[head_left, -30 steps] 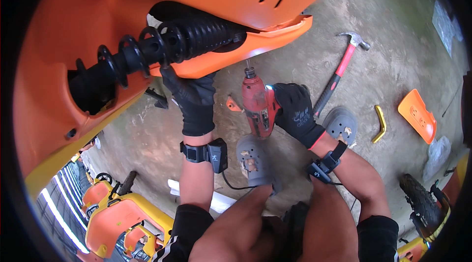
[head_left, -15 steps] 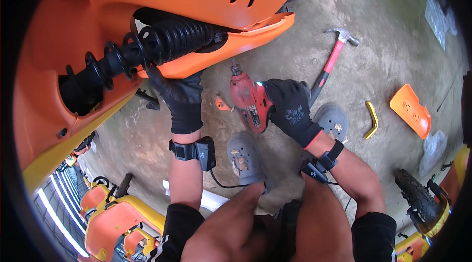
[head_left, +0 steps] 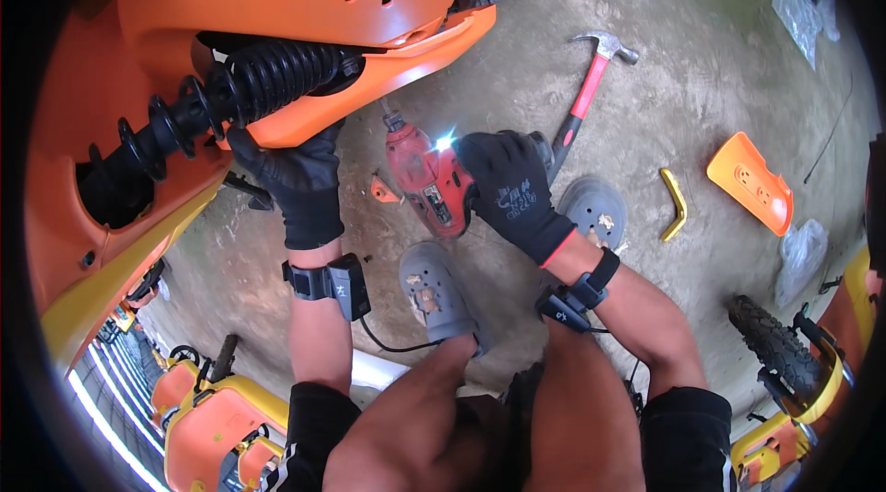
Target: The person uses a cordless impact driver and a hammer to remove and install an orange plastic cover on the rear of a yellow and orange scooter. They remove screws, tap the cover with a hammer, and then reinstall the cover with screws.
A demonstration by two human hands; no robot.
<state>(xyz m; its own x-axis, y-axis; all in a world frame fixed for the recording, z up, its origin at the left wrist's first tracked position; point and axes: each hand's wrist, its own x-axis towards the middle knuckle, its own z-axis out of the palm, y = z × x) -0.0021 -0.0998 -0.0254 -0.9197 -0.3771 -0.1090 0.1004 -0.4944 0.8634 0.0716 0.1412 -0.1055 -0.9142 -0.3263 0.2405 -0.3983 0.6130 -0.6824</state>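
Note:
My left hand (head_left: 291, 174), in a black glove, is closed on the lower edge of an orange plastic panel (head_left: 369, 90). The thumb lies near the black coil spring of a shock absorber (head_left: 268, 81), and the other fingers are hidden behind the panel. In my right hand (head_left: 512, 187), also gloved, is a red power driver (head_left: 420, 169); the fingers wrap its handle and a light shines on its side. Its bit points up, just below the panel's edge; whether it touches anything I cannot tell.
A claw hammer (head_left: 588, 90) lies on the concrete floor beyond my right hand. Farther right are a yellow bent piece (head_left: 676, 204), an orange plastic part (head_left: 752, 183) and clear plastic bags (head_left: 801, 261). A small orange piece (head_left: 383, 189) lies between my hands. Wheeled orange-and-yellow frames (head_left: 221, 432) stand behind.
The whole view has shifted, so everything sits farther left and slightly higher. The driver's light looks brighter. Both hands keep their grips, with the driver still close below the panel.

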